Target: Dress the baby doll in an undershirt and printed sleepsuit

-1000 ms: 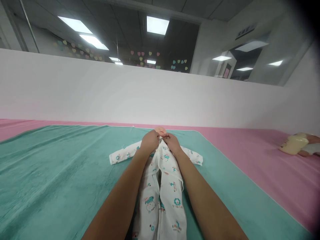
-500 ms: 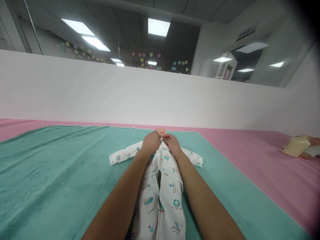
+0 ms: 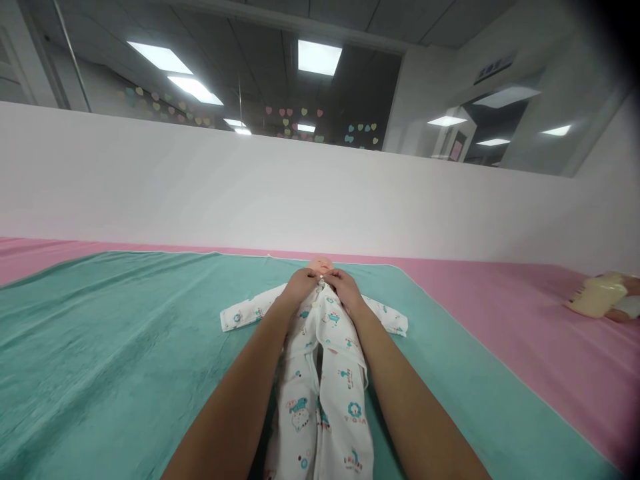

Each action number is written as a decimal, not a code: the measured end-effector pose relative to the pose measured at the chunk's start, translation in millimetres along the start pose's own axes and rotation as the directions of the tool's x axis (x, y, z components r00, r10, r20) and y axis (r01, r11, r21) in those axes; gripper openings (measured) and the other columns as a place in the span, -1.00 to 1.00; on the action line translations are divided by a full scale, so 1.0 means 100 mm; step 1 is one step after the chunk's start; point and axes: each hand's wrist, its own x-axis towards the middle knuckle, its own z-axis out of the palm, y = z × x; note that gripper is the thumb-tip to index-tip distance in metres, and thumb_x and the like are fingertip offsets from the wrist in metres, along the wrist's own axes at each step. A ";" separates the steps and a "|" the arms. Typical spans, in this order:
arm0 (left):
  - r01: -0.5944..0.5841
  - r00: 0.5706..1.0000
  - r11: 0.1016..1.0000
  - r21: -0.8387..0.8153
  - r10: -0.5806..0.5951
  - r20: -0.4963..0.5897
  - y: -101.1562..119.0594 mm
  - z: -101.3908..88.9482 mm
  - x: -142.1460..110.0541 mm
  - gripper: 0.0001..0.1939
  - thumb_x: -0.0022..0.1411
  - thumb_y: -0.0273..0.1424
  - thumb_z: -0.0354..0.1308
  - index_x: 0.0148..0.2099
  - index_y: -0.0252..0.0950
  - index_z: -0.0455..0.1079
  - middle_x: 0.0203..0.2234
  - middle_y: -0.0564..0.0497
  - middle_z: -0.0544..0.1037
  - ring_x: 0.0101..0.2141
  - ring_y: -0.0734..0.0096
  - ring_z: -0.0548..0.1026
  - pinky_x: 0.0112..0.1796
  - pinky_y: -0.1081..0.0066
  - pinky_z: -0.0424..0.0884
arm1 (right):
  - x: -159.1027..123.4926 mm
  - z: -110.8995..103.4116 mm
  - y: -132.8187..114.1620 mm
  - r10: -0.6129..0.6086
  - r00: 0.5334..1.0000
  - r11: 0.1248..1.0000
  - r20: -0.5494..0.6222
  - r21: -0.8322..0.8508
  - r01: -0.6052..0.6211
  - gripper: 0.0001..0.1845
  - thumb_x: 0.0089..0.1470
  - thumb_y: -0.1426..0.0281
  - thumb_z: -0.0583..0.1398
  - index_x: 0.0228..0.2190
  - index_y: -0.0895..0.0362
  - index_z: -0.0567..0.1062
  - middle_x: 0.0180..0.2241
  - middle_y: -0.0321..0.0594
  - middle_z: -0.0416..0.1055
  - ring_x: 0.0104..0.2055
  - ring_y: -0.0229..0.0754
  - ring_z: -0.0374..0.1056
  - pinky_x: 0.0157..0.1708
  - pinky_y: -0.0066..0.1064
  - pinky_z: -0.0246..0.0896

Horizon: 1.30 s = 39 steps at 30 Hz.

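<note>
From my remote seat, working left to right: the teal towel spreads across the view, its far edge running just behind the doll's head. My left hand is curled and clenched on the neckline of the white printed sleepsuit, and my right hand pinches the opposite front edge, so both grips meet at the centre of the chest. The baby doll lies on its back near the towel's far edge, sleeves spread flat, which keeps the front opening upward within reach of both hands. My forearms partly block the suit's body. Beyond the towel's right edge, on the pink mat, sits a cream padded object, too unclear to identify.
</note>
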 end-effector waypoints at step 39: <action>-0.189 0.971 0.982 0.002 0.187 -0.147 0.14 -0.08 -0.71 -0.91 0.05 -0.50 0.04 -0.45 -0.26 0.34 -0.18 0.02 0.43 -0.09 0.35 0.34 -0.01 0.32 0.19 | -0.79 0.13 -0.40 -0.297 0.955 0.661 -0.030 -0.728 0.182 -0.89 -0.05 0.40 0.03 -0.57 0.10 0.25 -0.59 -0.34 0.24 -0.51 -0.28 0.10 -0.51 -0.45 -0.18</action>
